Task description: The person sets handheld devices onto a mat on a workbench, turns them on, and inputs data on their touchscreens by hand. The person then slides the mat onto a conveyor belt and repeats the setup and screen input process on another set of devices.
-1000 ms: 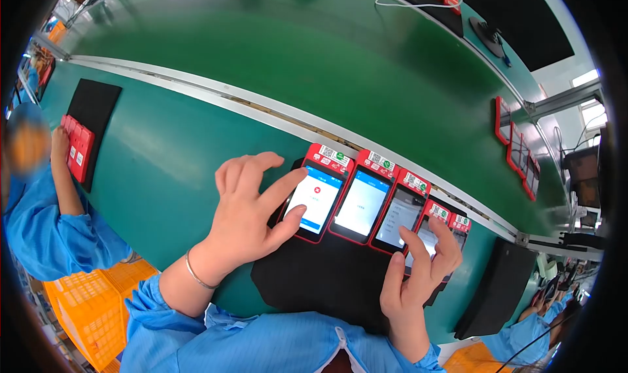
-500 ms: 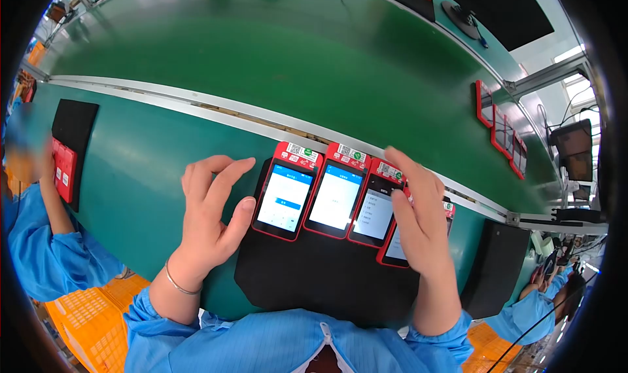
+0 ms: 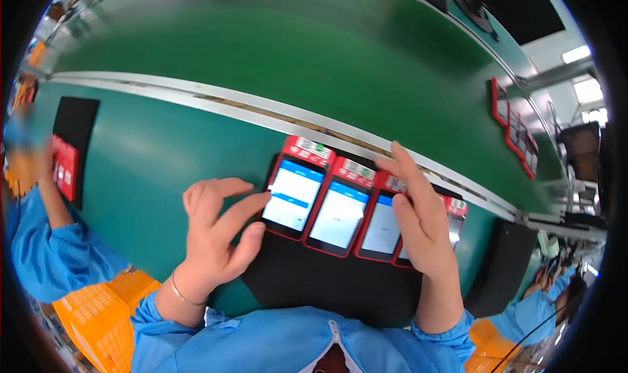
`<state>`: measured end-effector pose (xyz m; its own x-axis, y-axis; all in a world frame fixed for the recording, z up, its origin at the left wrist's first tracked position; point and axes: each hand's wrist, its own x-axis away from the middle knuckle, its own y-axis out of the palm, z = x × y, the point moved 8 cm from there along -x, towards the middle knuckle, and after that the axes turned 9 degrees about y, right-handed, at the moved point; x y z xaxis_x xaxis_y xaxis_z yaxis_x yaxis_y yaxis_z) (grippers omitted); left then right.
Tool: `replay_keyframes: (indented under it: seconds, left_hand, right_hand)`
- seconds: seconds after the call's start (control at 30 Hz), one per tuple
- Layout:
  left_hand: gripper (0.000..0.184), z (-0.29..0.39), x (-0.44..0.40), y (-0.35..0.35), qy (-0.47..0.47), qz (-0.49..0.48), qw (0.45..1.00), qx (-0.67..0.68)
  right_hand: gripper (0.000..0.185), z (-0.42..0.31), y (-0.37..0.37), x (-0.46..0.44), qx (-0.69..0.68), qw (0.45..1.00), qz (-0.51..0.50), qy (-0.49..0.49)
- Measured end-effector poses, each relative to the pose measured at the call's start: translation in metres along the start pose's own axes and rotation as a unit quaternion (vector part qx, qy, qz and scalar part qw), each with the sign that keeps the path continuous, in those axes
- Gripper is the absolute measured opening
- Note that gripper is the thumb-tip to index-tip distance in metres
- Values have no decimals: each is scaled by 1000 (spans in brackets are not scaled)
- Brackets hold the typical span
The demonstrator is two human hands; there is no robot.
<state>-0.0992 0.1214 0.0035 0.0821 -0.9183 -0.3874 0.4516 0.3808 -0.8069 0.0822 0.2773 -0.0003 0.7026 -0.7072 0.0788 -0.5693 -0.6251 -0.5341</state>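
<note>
Several red handheld touchscreen terminals stand side by side in a row, their screens lit, labels along the top ends. My left hand [image 3: 226, 232] is beside the leftmost terminal [image 3: 294, 193], fingers apart, index fingertip at its left edge; whether it touches, I cannot tell. To its right lies the second terminal [image 3: 337, 216], with a blue bar across a pale screen. My right hand [image 3: 422, 219] is open above the third terminal [image 3: 381, 226] and the rightmost terminal [image 3: 456, 226], hiding parts of both. A black mat [image 3: 320, 281] lies under the row.
Behind the row runs a metal rail [image 3: 261, 114], with a green surface [image 3: 294, 59] beyond. More red terminals [image 3: 517, 134] lie at the far right. Another black mat [image 3: 500, 262] is nearer. At left, a co-worker's hand is near red devices [image 3: 65, 167]; an orange crate [image 3: 108, 314] is below.
The second and third terminals sit lower against the leftmost one than before. The third screen went from a dark-topped list to a blue bar. My left index finger reached the leftmost terminal's edge.
</note>
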Motion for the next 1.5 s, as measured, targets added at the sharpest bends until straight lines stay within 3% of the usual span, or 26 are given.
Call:
replay_keyframes:
  seconds: [0.03, 0.07, 0.13, 0.2, 0.27, 0.4, 0.47, 0.53, 0.67, 0.7, 0.8, 0.9, 0.97, 1.4, 1.5]
  left_hand:
    - [33, -1, 2, 1, -9, 7, 1000, 12]
    - [37, -4, 5, 4, -33, -8, 999, 38]
    - [39, -12, 15, 12, -84, 3, 991, 106]
    - [42, -17, 19, 18, -130, -5, 978, 162]
    - [44, -12, 18, 19, -126, 9, 978, 168]
    - [47, -1, 23, 28, -146, 10, 970, 193]
    - [47, 11, 24, 28, -124, 0, 980, 157]
    - [46, 15, 28, 28, -137, 16, 975, 174]
    - [44, 15, 32, 30, -130, 24, 975, 178]
    - [44, 17, 31, 26, -107, 13, 983, 147]
    - [42, 21, 30, 18, -54, 2, 994, 92]
    - [39, 22, 36, 19, -7, -3, 997, 74]
    - [39, 23, 38, 21, 4, -7, 997, 76]
    - [46, 22, 43, 21, -26, 4, 999, 19]
    - [43, 27, 41, 18, -6, -15, 995, -101]
  right_hand:
    - [54, 7, -15, 5, 32, 999, 34, 2]
    - [51, 15, -33, 14, -34, 994, 91, 56]
    - [51, 49, -72, 40, -84, 976, 194, 45]
    - [52, 89, -101, 72, -42, 965, 248, 77]
    - [59, 126, -111, 105, -108, 947, 284, 101]
    - [79, 120, -71, 125, -203, 930, 281, 124]
    - [73, 99, -58, 126, -113, 948, 272, 119]
    - [81, 99, -57, 129, -134, 942, 280, 127]
    - [68, 102, -60, 137, -54, 945, 301, 120]
    - [66, 86, -61, 138, 48, 934, 333, 118]
    - [53, 50, -44, 143, 122, 915, 381, 57]
    - [47, 37, -18, 152, 150, 925, 349, -5]
    - [42, 21, 4, 148, 313, 914, 249, -61]
    - [37, 23, 4, 153, 319, 906, 271, -55]
    - [38, 24, 6, 154, 341, 907, 244, -45]
